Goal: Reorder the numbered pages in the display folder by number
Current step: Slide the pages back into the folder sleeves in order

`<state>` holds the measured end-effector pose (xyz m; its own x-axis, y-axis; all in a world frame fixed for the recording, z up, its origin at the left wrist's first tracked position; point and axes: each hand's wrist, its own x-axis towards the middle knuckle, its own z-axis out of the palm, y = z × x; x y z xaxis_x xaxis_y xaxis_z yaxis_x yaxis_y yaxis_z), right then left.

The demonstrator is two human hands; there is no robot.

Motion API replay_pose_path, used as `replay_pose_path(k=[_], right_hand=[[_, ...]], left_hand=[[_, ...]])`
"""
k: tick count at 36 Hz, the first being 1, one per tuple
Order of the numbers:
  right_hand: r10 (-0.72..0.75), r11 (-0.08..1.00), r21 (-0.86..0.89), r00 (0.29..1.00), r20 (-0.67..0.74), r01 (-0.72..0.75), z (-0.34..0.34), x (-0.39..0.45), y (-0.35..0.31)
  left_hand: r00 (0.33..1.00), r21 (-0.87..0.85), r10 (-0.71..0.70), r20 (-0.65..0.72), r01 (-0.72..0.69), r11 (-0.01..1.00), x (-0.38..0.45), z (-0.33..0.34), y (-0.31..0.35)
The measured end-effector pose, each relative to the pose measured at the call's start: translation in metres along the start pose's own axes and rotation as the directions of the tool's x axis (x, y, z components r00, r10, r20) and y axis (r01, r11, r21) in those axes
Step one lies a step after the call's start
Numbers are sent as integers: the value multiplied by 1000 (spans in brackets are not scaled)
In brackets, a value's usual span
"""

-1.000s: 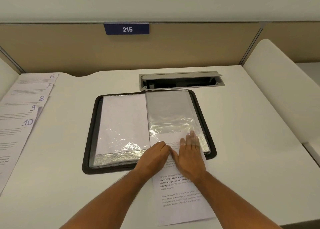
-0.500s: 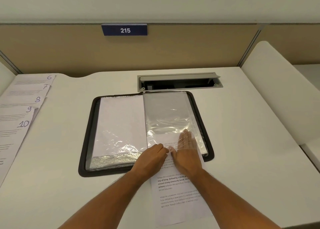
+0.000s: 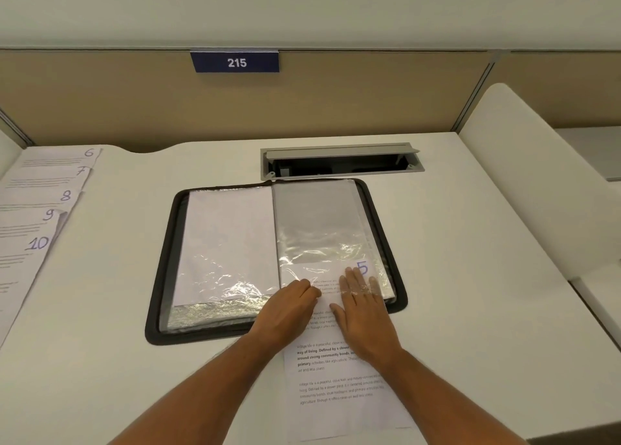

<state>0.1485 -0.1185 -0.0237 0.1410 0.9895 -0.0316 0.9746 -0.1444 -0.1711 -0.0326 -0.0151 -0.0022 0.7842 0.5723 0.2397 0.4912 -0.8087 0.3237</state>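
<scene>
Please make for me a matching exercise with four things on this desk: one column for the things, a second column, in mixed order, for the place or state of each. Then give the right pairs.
Things:
1. page 5
2. pages 6 to 10
3. display folder
4. blue sign 215

Places or states:
A. on the partition behind the desk
B. spread in a row at the desk's left edge
C. half inside the right-hand sleeve
D. lying open in the middle of the desk

Pairs: 1-C, 2-B, 3-D, 4-A

Page 5 (image 3: 336, 370) half inside sleeve (image 3: 319, 229)
</scene>
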Motion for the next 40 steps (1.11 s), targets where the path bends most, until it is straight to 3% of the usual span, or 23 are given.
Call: replay_pose_path(k=[5,8,16,34,36,40], right_hand=[[-221,975,22,975,18,221,-2,-13,-6],[-266,964,24,963,53,265,5,-17,-6],[-243,969,80,964,108,236,-4,-5,-9],[-134,991,45,986,101,130,-5,24,-12],[-133,991,24,990,49,132,-2,14,-11],[-189,981,12,963,-194,195,3,-12,-8]], left_hand=[[1000,-14,-15,23,15,1000,0,-1,1],[1000,-21,-2,31,2,1000,-1,1,1],[997,-7,7,75,-7,1000,-5,2,1],[999,47,-41,20,40,998,-3,2,5],[999,56,-43,19,42,998,-3,3,6],[998,56,-58,17,56,997,-3,4,7]])
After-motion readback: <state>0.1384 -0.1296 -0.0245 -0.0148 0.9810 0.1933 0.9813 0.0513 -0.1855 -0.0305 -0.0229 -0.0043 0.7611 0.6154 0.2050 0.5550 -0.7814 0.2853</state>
